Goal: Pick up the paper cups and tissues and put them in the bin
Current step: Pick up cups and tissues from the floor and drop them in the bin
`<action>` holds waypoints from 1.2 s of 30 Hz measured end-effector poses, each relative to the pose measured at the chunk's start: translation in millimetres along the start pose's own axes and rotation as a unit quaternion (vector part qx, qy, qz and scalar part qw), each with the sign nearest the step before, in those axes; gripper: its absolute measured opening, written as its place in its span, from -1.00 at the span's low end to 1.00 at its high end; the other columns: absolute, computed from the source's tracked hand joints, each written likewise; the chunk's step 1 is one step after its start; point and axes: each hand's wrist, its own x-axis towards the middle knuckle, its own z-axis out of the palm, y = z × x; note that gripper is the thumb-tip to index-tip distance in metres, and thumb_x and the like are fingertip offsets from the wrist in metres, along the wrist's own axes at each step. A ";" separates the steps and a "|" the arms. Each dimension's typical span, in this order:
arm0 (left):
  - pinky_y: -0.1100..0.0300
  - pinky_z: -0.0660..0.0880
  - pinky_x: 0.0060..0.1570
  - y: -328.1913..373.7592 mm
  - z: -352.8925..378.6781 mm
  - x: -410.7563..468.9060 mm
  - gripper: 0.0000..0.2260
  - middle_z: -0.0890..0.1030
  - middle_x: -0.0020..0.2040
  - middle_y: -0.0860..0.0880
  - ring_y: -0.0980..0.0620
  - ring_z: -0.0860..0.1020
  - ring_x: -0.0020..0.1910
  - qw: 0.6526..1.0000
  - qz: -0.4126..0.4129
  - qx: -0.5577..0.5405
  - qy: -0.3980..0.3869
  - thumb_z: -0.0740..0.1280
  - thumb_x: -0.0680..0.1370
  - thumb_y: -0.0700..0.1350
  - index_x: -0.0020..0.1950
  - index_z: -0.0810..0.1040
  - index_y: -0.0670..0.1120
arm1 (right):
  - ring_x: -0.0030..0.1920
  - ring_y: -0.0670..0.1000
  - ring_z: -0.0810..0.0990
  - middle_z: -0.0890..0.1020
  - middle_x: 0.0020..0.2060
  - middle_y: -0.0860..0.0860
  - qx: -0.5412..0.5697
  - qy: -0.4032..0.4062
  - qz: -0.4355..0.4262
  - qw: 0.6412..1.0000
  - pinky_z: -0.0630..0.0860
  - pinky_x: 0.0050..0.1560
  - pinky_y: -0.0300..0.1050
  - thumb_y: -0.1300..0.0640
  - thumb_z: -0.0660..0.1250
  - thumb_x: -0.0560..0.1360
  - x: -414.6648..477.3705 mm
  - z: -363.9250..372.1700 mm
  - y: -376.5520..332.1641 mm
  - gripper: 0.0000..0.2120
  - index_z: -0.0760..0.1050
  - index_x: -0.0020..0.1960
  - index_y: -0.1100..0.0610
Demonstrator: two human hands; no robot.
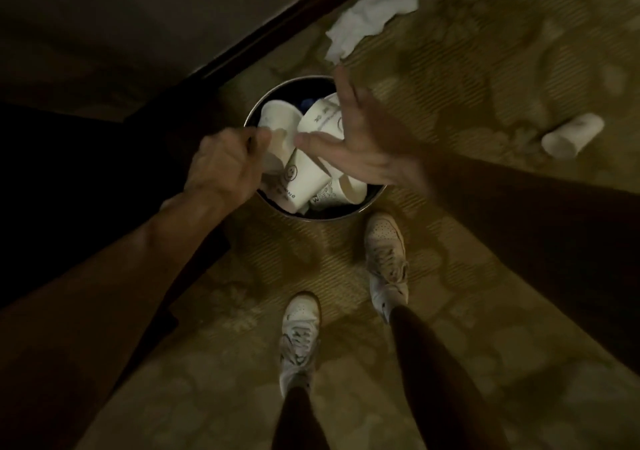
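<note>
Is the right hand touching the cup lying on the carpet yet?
Apart. The head view shows the right hand spread open above the bin, with bare carpet between its fingers and the fallen cup.

Dim, yellowish light down here, and underfoot a patterned olive carpet (pixel 485 276), ribbed stripes and pale leafy shapes; a dark wooden skirting board (pixel 277 30) runs diagonally below a plain wall (pixel 104 16), deep shadow at left
</note>
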 end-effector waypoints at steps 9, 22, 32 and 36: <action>0.17 0.36 -0.20 83.1 -76.7 -63.7 -0.67 0.49 -0.40 -0.01 -0.06 0.49 -0.30 0.990 0.120 0.041 0.053 0.31 0.58 0.09 -0.25 0.53 -0.11 | 0.12 0.00 0.49 0.48 0.17 -0.01 0.125 0.186 0.038 0.974 0.51 0.05 -0.02 -0.17 0.34 0.48 -124.3 -41.9 -31.7 -0.52 0.36 0.29 0.03; 0.22 0.44 -0.29 277.3 -1.8 -92.0 -0.71 0.56 -0.37 -0.01 0.10 0.52 -0.38 0.978 0.182 0.014 -0.096 0.34 0.58 0.07 -0.23 0.57 -0.10 | -0.18 -0.20 0.58 0.59 -0.18 -0.16 0.360 0.229 0.195 0.883 0.50 -0.19 -0.27 0.01 0.36 0.54 -238.6 -81.6 78.7 -0.80 0.55 0.15 0.02; 0.08 0.56 -0.01 249.8 63.5 80.2 -0.79 0.65 -0.04 -0.10 -0.09 0.62 -0.01 0.997 0.027 0.022 -0.074 0.35 0.54 0.02 0.01 0.63 -0.11 | 0.03 -0.06 0.59 0.59 0.03 -0.09 0.334 0.090 0.187 0.920 0.51 0.00 -0.16 0.03 0.35 0.55 -83.5 -122.6 155.6 -0.63 0.46 0.34 0.01; 0.05 0.54 0.04 232.5 66.1 168.5 -0.71 0.60 0.09 -0.15 -0.14 0.59 0.11 0.996 -0.004 0.058 -0.071 0.30 0.59 -0.01 0.21 0.57 -0.16 | 0.30 0.08 0.49 0.51 0.33 0.05 0.292 0.040 0.170 0.940 0.43 0.30 -0.02 0.00 0.30 0.58 21.2 -116.7 164.3 -0.56 0.39 0.43 0.06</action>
